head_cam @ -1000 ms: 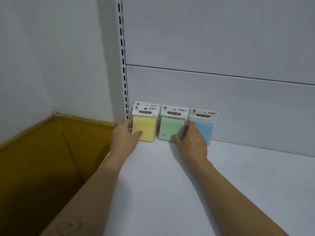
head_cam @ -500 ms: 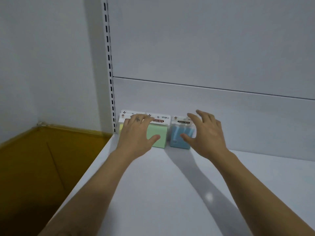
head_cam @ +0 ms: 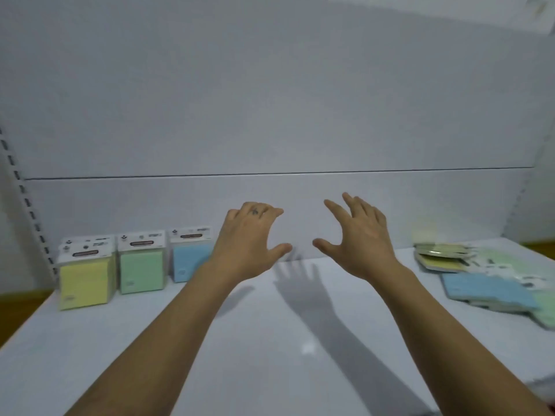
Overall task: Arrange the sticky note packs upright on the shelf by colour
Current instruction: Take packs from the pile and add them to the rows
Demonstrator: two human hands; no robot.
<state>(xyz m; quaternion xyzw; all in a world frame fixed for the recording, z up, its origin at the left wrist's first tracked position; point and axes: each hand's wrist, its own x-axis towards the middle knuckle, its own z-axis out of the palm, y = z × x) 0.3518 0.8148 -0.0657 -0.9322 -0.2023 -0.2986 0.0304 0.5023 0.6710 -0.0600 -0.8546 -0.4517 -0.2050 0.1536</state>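
Note:
Three groups of sticky note packs stand upright at the back left of the white shelf (head_cam: 270, 340): yellow packs (head_cam: 83, 282), a green pack (head_cam: 141, 270) and a blue pack (head_cam: 187, 262). Both hands hover above the middle of the shelf, empty, fingers spread. My left hand (head_cam: 250, 241) is just right of the blue pack and hides its right edge. My right hand (head_cam: 357, 238) is further right. A loose pile lies flat at the right: yellow packs (head_cam: 441, 259), a blue pack (head_cam: 486, 291) and green packs (head_cam: 540, 310).
A white back panel (head_cam: 270, 115) closes the shelf behind. A slotted upright rail (head_cam: 27, 205) runs up the left side. Brown cardboard (head_cam: 18, 301) shows below the shelf's left edge.
Both hands let go of the upright packs and moved right, towards the middle of the shelf. The view swung right, bringing the flat pile into sight.

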